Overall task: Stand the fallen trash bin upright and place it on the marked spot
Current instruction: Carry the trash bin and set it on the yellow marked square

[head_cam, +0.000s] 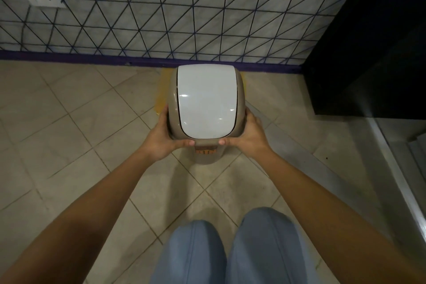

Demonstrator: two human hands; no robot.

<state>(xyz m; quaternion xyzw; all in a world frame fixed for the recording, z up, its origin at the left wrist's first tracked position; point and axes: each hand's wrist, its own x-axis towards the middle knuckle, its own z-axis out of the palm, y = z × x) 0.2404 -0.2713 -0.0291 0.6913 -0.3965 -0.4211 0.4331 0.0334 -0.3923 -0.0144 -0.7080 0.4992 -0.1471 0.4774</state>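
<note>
Beneath the upright bin [206,108], gripped by both hands [161,139], yellow marking [161,90] lies mostly hidden.

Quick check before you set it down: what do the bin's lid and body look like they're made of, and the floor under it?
Lid: likely glossy white plastic, showing sharp light glints. Trash bin body: beige plastic by the look, duller satin sheen, moulded rounded edges. Floor: probably ceramic tile, beige, matte to faintly shiny, with grout lines. Both hands grip the bin's sides.
</note>
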